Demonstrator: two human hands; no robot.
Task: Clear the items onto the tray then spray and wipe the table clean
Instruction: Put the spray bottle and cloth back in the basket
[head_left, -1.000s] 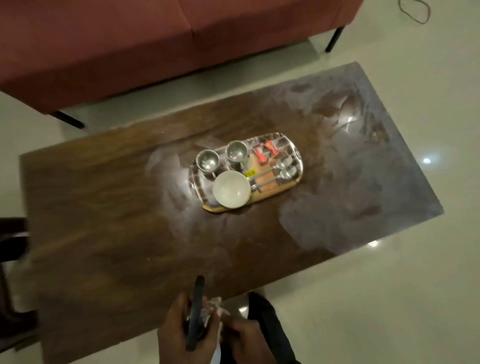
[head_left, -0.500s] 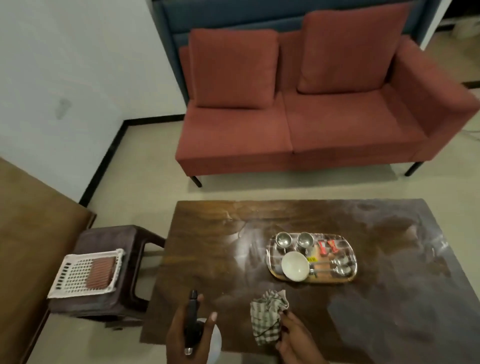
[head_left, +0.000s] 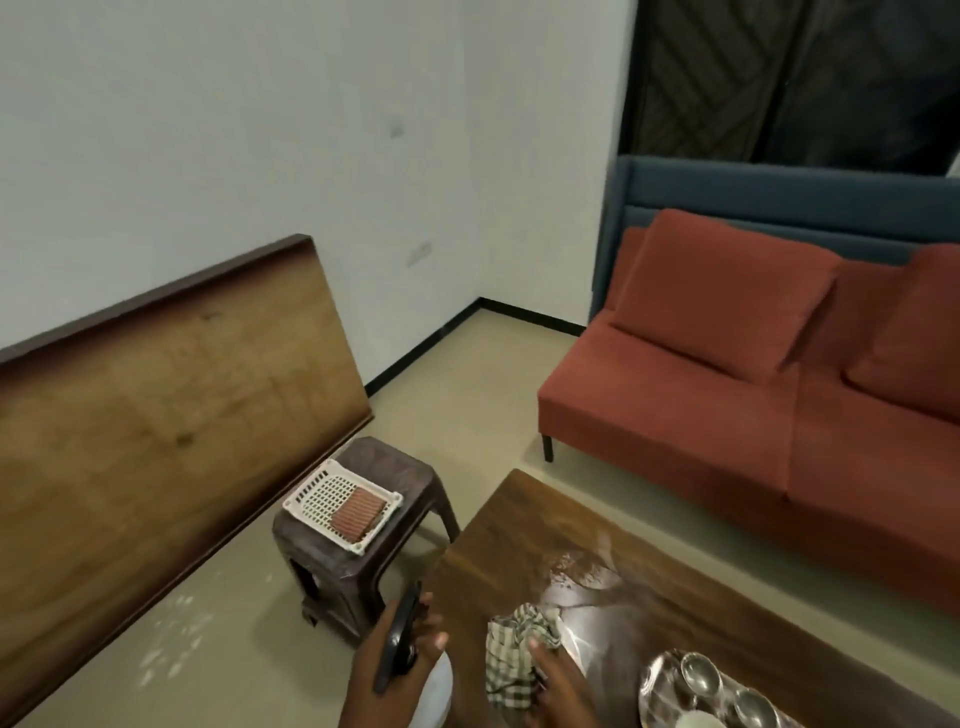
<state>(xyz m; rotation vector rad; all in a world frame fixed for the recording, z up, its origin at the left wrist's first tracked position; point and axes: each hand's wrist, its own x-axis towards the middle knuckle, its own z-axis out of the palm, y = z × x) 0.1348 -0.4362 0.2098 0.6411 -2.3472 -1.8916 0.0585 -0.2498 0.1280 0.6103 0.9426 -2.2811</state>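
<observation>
Streaked dark wood table bore a shiny steel tray, cut off at the frame edge. Left hand gripped the white spray bottle; right hand clutched a crumpled checked cloth.

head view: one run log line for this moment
left hand: holds spray bottle | right hand: holds checked cloth | tray: loaded

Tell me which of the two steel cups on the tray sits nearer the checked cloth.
The upper-left steel cup, next to the tray's left end. The other steel cup sits farther right, away from the checked cloth.
</observation>
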